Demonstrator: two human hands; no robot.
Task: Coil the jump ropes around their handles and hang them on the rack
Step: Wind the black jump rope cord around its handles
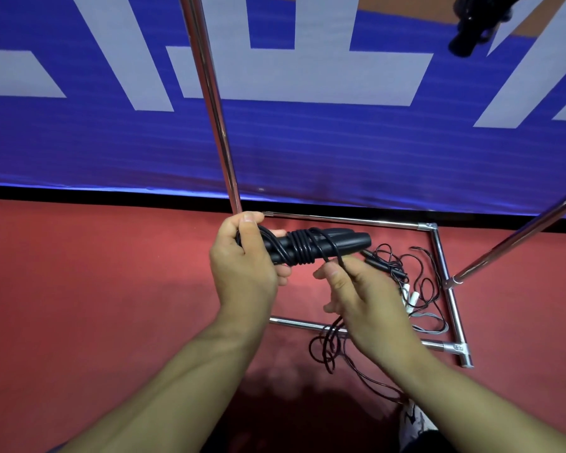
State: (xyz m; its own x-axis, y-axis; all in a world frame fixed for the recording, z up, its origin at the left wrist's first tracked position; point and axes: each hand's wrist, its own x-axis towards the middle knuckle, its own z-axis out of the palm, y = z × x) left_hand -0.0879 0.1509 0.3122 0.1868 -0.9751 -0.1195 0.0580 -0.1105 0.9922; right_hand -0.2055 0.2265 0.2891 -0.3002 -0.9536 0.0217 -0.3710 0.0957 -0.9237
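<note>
My left hand [242,256] grips a pair of black jump rope handles [340,241] held together and lying sideways, with several turns of black cord [303,248] wound round their middle. My right hand [356,289] pinches the free cord just below the handles; the slack drops in loops [324,348] to the floor. Another black rope [406,266] and a rope with white handles [410,299] lie tangled on the floor inside the rack's base. A chrome rack [451,308] stands in front of me. A dark coiled bundle [471,24] hangs at the top right.
The rack's upright pole [216,103] rises just behind my left hand, and a slanted chrome bar [517,237] crosses at the right. A blue banner with white letters [307,142] backs the red floor [95,273]. A white shoe [414,420] shows at the bottom.
</note>
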